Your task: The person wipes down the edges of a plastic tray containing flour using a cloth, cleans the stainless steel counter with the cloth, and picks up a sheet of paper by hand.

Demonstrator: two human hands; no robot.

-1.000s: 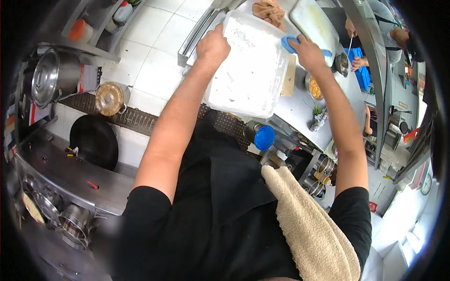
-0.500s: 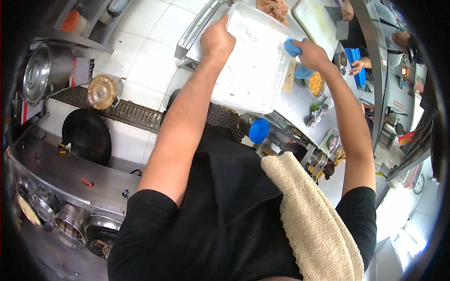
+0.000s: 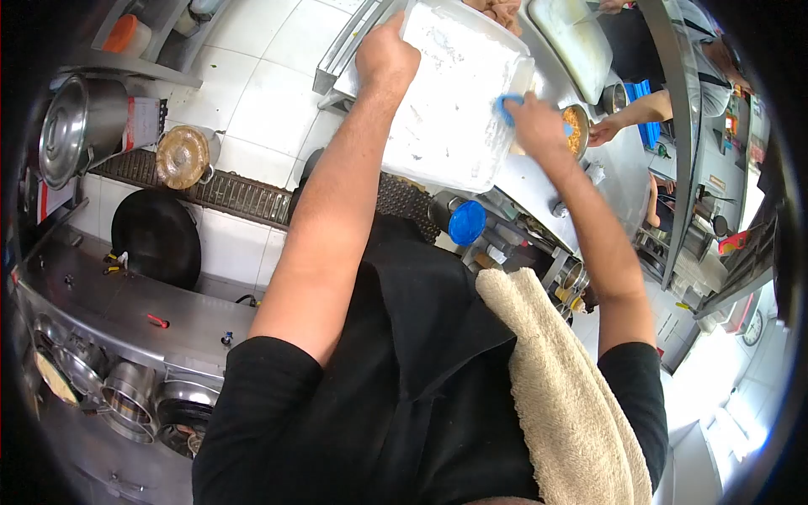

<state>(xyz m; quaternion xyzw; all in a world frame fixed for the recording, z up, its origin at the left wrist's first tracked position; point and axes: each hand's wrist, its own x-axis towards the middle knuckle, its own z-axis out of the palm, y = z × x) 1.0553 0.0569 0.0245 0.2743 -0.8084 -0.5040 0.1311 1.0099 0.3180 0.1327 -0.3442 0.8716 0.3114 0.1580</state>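
My left hand (image 3: 387, 57) is closed around the upper left rim of a whitish translucent plastic tub (image 3: 450, 118), which is tilted toward me over the counter. White residue or glare covers its inner face. In my right hand (image 3: 539, 126), slightly blurred, is a blue cloth (image 3: 508, 108), pressed at the tub's right side wall. Just past that hand is a metal bowl of orange food (image 3: 576, 126), partly hidden by my fingers. A co-worker's hand (image 3: 603, 131) touches the bowl's far rim.
A white cutting board (image 3: 572, 46) lies on the steel counter (image 3: 619, 172), beside a brown cloth (image 3: 498, 13). Below the tub stands a container with a blue lid (image 3: 466, 222). To the left are a lidded pot (image 3: 84, 130), a black wok (image 3: 156, 244) and a stove (image 3: 126, 311).
My right hand has moved left and down with the blue cloth, onto the tub's side. A co-worker's arm has reached in to the bowl of orange food.
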